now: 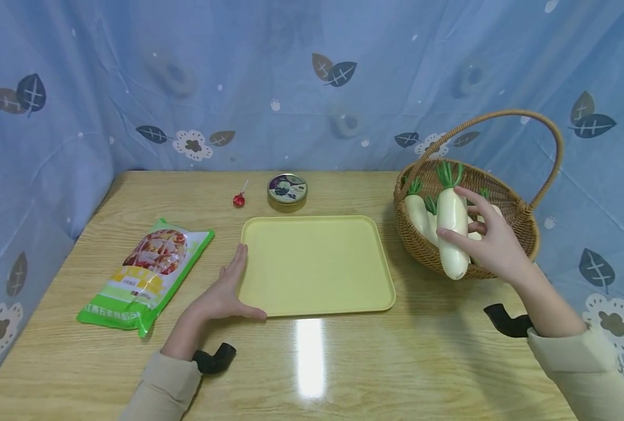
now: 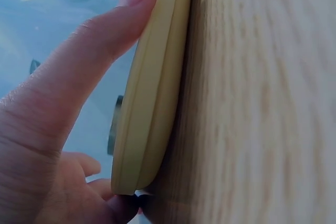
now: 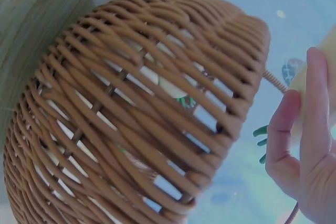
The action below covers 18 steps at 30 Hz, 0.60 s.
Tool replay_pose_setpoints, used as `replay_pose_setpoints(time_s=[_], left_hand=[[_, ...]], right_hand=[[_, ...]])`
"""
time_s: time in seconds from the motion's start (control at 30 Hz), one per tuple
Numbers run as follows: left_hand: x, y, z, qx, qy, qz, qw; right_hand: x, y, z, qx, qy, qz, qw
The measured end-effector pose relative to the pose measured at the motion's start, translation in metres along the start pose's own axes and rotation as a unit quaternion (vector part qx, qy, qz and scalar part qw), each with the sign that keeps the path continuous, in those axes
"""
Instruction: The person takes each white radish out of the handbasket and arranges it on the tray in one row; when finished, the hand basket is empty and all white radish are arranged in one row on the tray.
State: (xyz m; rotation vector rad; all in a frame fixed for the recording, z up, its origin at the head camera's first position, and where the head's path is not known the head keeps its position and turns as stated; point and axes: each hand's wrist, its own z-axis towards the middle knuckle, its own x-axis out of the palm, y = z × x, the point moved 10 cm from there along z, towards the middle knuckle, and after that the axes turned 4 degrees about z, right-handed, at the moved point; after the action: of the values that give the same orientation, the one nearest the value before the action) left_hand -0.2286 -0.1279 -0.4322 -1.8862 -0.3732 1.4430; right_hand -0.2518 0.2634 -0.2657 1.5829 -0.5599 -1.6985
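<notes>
the right hand's [image 1: 493,242] fingers grip a white radish [image 1: 452,228] with a green top, raised at a wicker basket [image 1: 528,231] where more white radishes [image 1: 419,215] lie; the left hand's [image 1: 222,296] fingers are spread, touching the yellow tray [image 1: 317,263] at its left and near edges; farther out on the surface [image 1: 385,362] are a green-edged food bag [image 1: 148,278], a red lollipop [image 1: 239,200] and a round tin [image 1: 288,190], with blue cloth [image 1: 269,88] hanging behind
</notes>
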Motion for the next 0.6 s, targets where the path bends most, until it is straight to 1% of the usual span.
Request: replay_pose_setpoints(time_s=[0.3,0.47,0.6], left_hand=[[0.001,-0.001,0.002,-0.008,0.008,0.001,0.9999],[0.002,-0.002,0.003,-0.005,0.01,0.0,0.9999],[0.001,-0.002,0.003,-0.011,0.009,-0.003,0.9999]], right_hand=[[0.007,0.003,-0.008,0.011,0.006,0.023,1.0],[0.01,0.01,-0.01,-0.004,0.004,0.024,1.0],[0.012,0.015,-0.009,-0.013,0.003,0.028,1.0]])
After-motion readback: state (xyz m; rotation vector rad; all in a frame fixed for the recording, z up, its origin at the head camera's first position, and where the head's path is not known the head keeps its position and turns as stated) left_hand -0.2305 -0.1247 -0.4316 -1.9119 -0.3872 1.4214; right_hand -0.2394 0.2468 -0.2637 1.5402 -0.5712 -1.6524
